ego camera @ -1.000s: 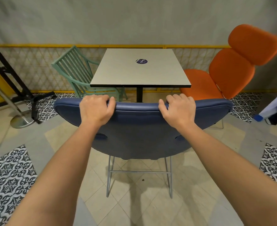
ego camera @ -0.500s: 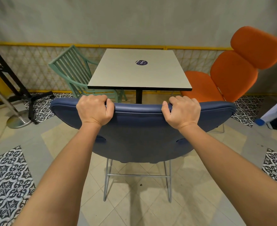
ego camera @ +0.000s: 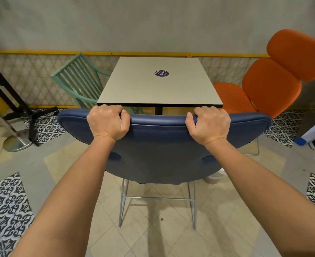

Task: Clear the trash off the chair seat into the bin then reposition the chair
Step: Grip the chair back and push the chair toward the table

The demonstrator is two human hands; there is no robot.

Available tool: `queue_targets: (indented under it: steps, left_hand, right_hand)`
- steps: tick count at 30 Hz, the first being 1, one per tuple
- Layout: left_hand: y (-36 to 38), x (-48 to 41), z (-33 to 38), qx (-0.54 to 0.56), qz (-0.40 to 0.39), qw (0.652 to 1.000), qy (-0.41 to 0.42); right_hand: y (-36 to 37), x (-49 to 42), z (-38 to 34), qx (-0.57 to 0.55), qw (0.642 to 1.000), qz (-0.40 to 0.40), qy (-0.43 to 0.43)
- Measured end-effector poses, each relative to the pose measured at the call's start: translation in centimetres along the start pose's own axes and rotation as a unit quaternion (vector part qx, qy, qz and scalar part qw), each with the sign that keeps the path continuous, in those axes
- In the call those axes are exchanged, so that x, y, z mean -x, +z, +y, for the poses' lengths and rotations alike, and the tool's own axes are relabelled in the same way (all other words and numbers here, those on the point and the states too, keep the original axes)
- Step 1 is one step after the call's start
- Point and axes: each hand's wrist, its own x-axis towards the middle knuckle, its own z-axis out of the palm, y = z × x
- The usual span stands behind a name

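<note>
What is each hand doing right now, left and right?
Left hand: closed, gripping the top edge of the blue chair.
Right hand: closed, gripping the same top edge.

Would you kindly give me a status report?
Grips: left hand and right hand on blue chair backrest top. Chair faces table. Seat hidden; table directly ahead.

Nearest, the near chair [ego camera: 164,149], left hand [ego camera: 107,123] and right hand [ego camera: 208,125] gripping its backrest top, well apart; behind it the table [ego camera: 153,89] bearing a sticker [ego camera: 161,73]; slatted chair [ego camera: 79,78] left of table, high-backed chair [ego camera: 271,86] right.
</note>
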Motion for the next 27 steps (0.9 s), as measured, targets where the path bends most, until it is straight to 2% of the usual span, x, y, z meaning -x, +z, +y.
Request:
queue_targets:
  steps: [11, 27]
  left_hand:
    - [3.9, -3.3, -1.0, 0.015, 0.003, 1.0, 0.003]
    - [4.9, -4.2, 1.1, -0.002, 0.022, 1.0, 0.019]
  right_hand:
    - [3.4, -3.4, 0.2, 0.011, 1.0, 0.005, -0.003]
    - [4.5, -4.9, 3.1, 0.009, 1.0, 0.002, -0.029]
